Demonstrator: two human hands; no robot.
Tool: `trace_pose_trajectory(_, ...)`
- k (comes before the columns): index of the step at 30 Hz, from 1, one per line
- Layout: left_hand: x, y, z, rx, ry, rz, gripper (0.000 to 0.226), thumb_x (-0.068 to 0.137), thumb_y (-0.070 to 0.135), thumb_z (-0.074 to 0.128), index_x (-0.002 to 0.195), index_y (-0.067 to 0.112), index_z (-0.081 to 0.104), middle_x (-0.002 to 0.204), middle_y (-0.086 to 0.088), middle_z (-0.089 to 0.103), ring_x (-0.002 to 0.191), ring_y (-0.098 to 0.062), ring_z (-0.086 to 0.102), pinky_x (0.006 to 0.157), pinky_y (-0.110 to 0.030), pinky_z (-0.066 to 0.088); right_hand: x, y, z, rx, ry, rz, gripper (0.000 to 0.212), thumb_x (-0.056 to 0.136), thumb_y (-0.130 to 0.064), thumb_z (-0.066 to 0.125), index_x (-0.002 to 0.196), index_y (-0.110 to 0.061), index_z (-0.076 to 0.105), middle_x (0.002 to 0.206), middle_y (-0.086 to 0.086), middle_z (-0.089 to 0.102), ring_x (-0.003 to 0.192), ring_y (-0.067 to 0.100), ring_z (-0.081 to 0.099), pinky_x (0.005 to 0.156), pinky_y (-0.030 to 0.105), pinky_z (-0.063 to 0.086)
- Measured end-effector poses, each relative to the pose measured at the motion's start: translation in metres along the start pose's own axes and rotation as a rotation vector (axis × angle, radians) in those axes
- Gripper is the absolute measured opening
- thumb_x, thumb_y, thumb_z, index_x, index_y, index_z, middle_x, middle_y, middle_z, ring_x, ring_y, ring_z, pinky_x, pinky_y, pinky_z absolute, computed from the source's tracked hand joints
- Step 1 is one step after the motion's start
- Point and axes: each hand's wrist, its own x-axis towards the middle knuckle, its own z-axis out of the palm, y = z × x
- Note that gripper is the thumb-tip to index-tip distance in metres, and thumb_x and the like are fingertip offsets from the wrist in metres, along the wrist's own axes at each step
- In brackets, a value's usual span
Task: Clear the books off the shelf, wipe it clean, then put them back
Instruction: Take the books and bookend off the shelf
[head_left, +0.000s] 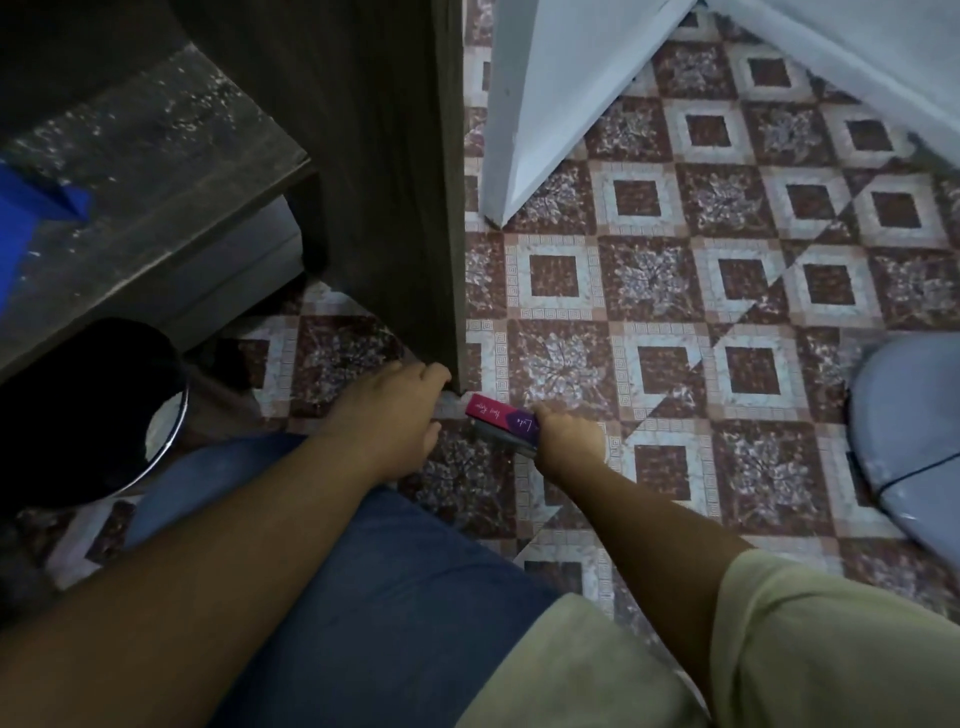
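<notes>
- Books (501, 423), a small stack with a pink cover on top and a darker one beneath, were held low over the patterned floor (675, 260), just beside the foot of the wooden upright (395, 182).
- The right hand (566, 441) gripped the near end of the stack, its fingers curled round it.
- The left hand (395, 410) reached to the base of the upright, fingers loosely bent and touching it, holding nothing that showed.
- The shelf (156, 171), up and to the left, carried no books on the part in view; its dark board was speckled with pale dust, and a blue thing (31, 208) lay at its left edge, too cut off to tell what it was.
- Judging by that, clearing looked nearly done or at its last load; the wiping seemed not yet done, since the dust was plainly there, and putting the books back was left too.
- A black round bin (78, 415) with a shiny rim stood under the shelf's front edge; its inside was too dark to tell the contents.
- Further out, a white panel (545, 104) leaned above the floor, and a grey-blue rounded thing (904, 426) sat at the right edge.
</notes>
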Motion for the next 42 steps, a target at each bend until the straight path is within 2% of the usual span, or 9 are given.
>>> trace_pose_trajectory(3,0.002,0.002,0.0,-0.014,0.001,0.001,0.041,0.092,0.033,0.055,0.13,0.022,0.042,0.125,-0.001,0.052,0.113,-0.02,0.048,0.09,-0.036,0.045,0.001,0.004,0.009,0.004,0.088,0.06,0.034,0.09,-0.018,0.058,0.122,-0.019,0.046,0.103,0.003,0.064,0.086,0.024,0.065,0.062,0.031,0.044)
trace_pose_trajectory(6,0.003,0.002,0.001,-0.018,-0.002,-0.001,0.043,0.092,0.032,0.055,0.131,0.023,0.042,0.128,0.0,0.052,0.114,-0.019,0.048,0.091,-0.035,0.045,0.006,0.011,0.018,0.015,0.174,-0.004,0.052,0.091,-0.016,0.057,0.139,-0.017,0.036,0.133,0.006,0.054,0.111,0.028,0.057,0.078,0.038,0.048)
trace_pose_trajectory(8,0.003,0.001,0.001,-0.018,0.002,0.0,0.043,0.092,0.032,0.056,0.131,0.023,0.042,0.128,0.001,0.052,0.113,-0.019,0.048,0.09,-0.036,0.046,0.012,0.01,0.018,0.022,-0.004,-0.088,0.068,0.089,-0.02,0.063,0.147,-0.02,0.029,0.146,0.007,0.041,0.124,0.031,0.048,0.09,0.044,0.048)
trace_pose_trajectory(11,0.002,0.002,0.0,-0.013,0.011,-0.009,0.04,0.091,0.033,0.056,0.128,0.023,0.043,0.124,0.001,0.054,0.11,-0.019,0.049,0.087,-0.036,0.047,0.017,0.004,0.015,-0.13,-0.37,-0.116,0.055,0.085,-0.036,0.069,0.133,-0.017,0.05,0.131,0.007,0.055,0.118,0.031,0.054,0.095,0.046,0.048)
trace_pose_trajectory(14,0.0,0.003,-0.002,-0.006,0.024,-0.015,0.036,0.091,0.033,0.056,0.124,0.023,0.045,0.12,0.001,0.054,0.107,-0.018,0.05,0.086,-0.036,0.047,0.012,0.0,0.017,-0.122,-0.424,-0.093,0.04,0.088,-0.033,0.064,0.123,-0.014,0.057,0.125,0.006,0.06,0.115,0.029,0.057,0.096,0.044,0.047)
trace_pose_trajectory(17,-0.004,0.003,-0.006,0.023,0.04,-0.018,0.035,0.092,0.035,0.054,0.124,0.024,0.046,0.12,0.002,0.054,0.107,-0.017,0.048,0.087,-0.035,0.046,0.002,-0.003,0.009,-0.126,-0.357,-0.111,0.034,0.091,-0.025,0.059,0.123,-0.014,0.057,0.124,0.007,0.06,0.113,0.029,0.058,0.093,0.043,0.049)
trace_pose_trajectory(26,-0.036,-0.031,-0.043,0.013,0.162,-0.159,0.042,0.092,0.038,0.054,0.13,0.021,0.048,0.128,-0.001,0.052,0.115,-0.02,0.049,0.093,-0.035,0.043,-0.037,-0.044,-0.086,-0.025,-0.07,-0.281,0.037,0.095,-0.033,0.051,0.13,-0.023,0.05,0.117,0.007,0.061,0.102,0.028,0.061,0.08,0.04,0.053)
trace_pose_trajectory(35,-0.115,-0.114,-0.106,-0.038,0.411,-0.448,0.041,0.088,0.04,0.057,0.124,0.022,0.053,0.121,-0.002,0.056,0.114,-0.024,0.052,0.091,-0.036,0.042,-0.091,-0.169,-0.207,0.044,0.272,-0.655,0.032,0.092,-0.038,0.051,0.122,-0.027,0.057,0.115,0.0,0.06,0.104,0.023,0.06,0.08,0.032,0.048)
trace_pose_trajectory(42,-0.196,-0.173,-0.133,-0.081,0.604,-0.606,0.041,0.085,0.039,0.06,0.122,0.022,0.054,0.12,-0.002,0.057,0.114,-0.025,0.052,0.092,-0.037,0.044,-0.134,-0.272,-0.271,-0.01,0.386,-0.827,0.037,0.091,-0.041,0.053,0.127,-0.03,0.055,0.123,-0.002,0.062,0.11,0.022,0.059,0.085,0.036,0.049)
